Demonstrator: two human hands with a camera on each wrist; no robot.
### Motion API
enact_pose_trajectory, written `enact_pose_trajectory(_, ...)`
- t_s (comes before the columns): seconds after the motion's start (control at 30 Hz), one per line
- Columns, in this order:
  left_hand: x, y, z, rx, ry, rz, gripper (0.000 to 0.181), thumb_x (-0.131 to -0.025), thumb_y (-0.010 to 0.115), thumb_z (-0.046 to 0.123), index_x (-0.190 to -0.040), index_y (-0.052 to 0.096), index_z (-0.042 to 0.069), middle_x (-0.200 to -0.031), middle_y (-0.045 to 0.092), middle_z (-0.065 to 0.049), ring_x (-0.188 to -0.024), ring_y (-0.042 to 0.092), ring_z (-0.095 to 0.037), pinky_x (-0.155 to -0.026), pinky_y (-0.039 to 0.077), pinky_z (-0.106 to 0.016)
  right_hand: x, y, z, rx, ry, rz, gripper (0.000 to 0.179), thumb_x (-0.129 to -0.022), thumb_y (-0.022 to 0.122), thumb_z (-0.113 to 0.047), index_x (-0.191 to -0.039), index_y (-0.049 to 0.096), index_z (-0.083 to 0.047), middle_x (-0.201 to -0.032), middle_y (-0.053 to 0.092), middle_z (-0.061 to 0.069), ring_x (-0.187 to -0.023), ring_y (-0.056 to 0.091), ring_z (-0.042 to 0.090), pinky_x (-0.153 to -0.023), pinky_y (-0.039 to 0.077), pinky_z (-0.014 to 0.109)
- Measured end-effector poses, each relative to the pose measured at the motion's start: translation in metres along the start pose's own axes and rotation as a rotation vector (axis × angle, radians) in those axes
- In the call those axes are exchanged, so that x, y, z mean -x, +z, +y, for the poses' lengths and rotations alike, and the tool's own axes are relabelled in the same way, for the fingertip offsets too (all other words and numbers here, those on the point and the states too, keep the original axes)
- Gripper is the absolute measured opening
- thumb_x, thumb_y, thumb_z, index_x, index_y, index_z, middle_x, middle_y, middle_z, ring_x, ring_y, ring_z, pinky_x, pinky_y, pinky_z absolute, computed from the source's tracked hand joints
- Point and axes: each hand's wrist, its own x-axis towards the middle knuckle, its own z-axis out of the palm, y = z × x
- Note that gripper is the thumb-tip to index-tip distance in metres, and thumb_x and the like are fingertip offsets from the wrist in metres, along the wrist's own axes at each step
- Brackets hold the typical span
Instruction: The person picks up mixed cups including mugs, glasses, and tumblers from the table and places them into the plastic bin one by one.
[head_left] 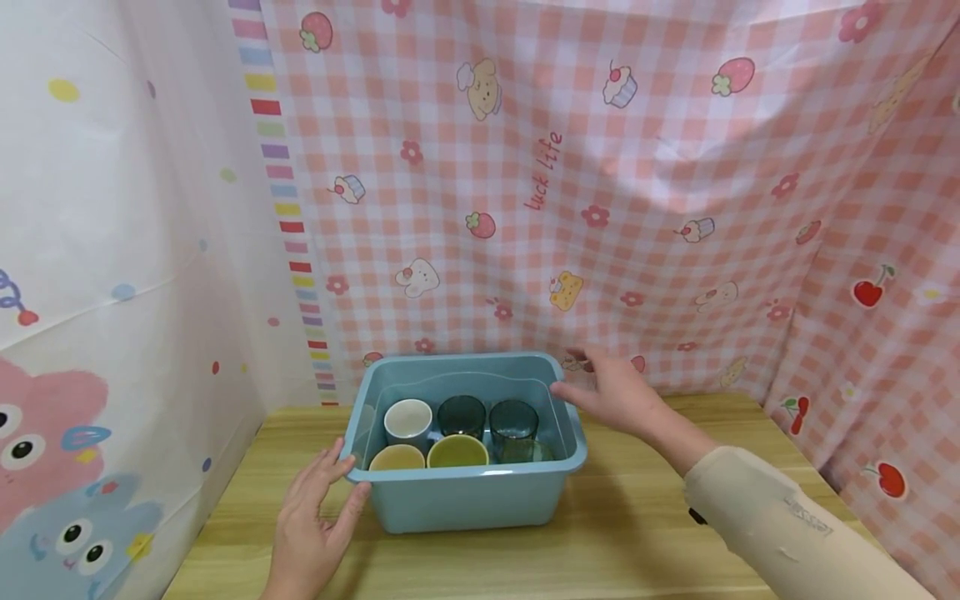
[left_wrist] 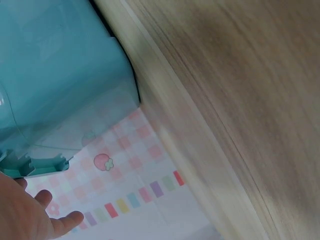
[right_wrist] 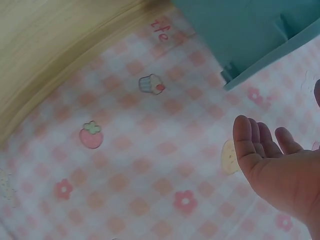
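Observation:
A blue plastic basin (head_left: 468, 500) stands on the wooden table, holding several cups. Inside are a white cup (head_left: 408, 421), two dark glasses, the left one (head_left: 461, 408) beside the right one (head_left: 514, 417), a cream-coloured cup (head_left: 397, 458) and a yellow-green cup (head_left: 457, 451). Low in the front right corner, a greenish glass (head_left: 527, 451) is partly hidden by the rim. My left hand (head_left: 311, 517) is at the basin's front left corner, fingers spread, fingertips right at the rim. Near the right rim, toward the back, my right hand (head_left: 611, 387) has its fingers extended and holds nothing.
The wooden table (head_left: 645, 533) extends to both sides of the basin. A pink checked cloth (head_left: 480, 183) hangs behind it and continues on the right. On the left hangs a white cloth (head_left: 150, 250) with cartoon prints.

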Motion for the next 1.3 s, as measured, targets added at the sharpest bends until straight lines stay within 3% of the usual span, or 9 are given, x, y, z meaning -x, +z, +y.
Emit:
enact_pose_trajectory(0.17, 0.001, 0.000, 0.001, 0.003, 0.001, 0.003, 0.043, -0.082, 0.090, 0.007, -0.122, 0.076, 0.008, -0.145, 0.069, -0.015, -0.130, 0.065, -0.048, -0.120, 0.022, -0.002, 0.011, -0.008, 0.015, -0.033, 0.044, 0.029, 0.074, -0.100, 0.073, -0.050, -0.153, 0.052, -0.003, -0.153, 0.061, 0.019, -0.133, 0.063, 0.040, -0.103, 0.058, 0.058)
enact_pose_trajectory(0.53, 0.003, 0.000, 0.001, 0.006, 0.000, 0.008, 0.043, -0.081, 0.090, 0.006, -0.122, 0.076, 0.008, -0.146, 0.069, -0.014, -0.130, 0.065, -0.046, -0.120, 0.024, -0.002, 0.035, -0.016, 0.044, -0.174, 0.101, 0.020, 0.079, -0.103, 0.068, -0.052, -0.158, 0.045, -0.001, -0.156, 0.056, 0.024, -0.134, 0.062, 0.043, -0.106, 0.058, 0.057)
enact_pose_trajectory(0.83, 0.004, -0.001, 0.002, 0.000, -0.011, 0.004, 0.044, -0.081, 0.091, 0.006, -0.123, 0.076, 0.010, -0.145, 0.070, -0.015, -0.131, 0.065, -0.046, -0.120, 0.023, -0.002, 0.051, -0.018, 0.059, -0.193, 0.137, 0.022, 0.078, -0.104, 0.067, -0.052, -0.156, 0.046, 0.001, -0.151, 0.061, 0.026, -0.132, 0.064, 0.041, -0.102, 0.060, 0.054)
enact_pose_trajectory(1.0, 0.004, -0.002, 0.003, -0.012, -0.029, -0.014, 0.043, -0.083, 0.090, 0.009, -0.124, 0.076, 0.010, -0.146, 0.069, -0.014, -0.132, 0.064, -0.045, -0.118, 0.022, -0.001, 0.062, -0.020, 0.065, -0.214, 0.148, 0.019, 0.076, -0.105, 0.066, -0.051, -0.158, 0.044, -0.001, -0.155, 0.055, 0.027, -0.132, 0.063, 0.042, -0.100, 0.060, 0.053)
enact_pose_trajectory(1.1, 0.003, -0.003, 0.002, -0.006, -0.005, -0.009, 0.044, -0.082, 0.090, 0.008, -0.124, 0.076, 0.008, -0.147, 0.069, -0.014, -0.131, 0.064, -0.047, -0.120, 0.022, -0.002, 0.069, -0.021, 0.070, -0.228, 0.159, 0.013, 0.073, -0.106, 0.064, -0.051, -0.159, 0.045, -0.005, -0.156, 0.054, 0.027, -0.132, 0.063, 0.042, -0.099, 0.061, 0.053)
enact_pose_trajectory(1.3, 0.000, -0.004, 0.000, -0.005, 0.051, -0.008, 0.046, -0.081, 0.091, 0.009, -0.124, 0.075, 0.008, -0.146, 0.069, -0.016, -0.128, 0.065, -0.046, -0.121, 0.023, -0.004, 0.083, -0.022, 0.082, -0.235, 0.190, 0.002, 0.076, -0.107, 0.061, -0.052, -0.159, 0.042, 0.000, -0.155, 0.054, 0.027, -0.130, 0.063, 0.039, -0.097, 0.061, 0.049)
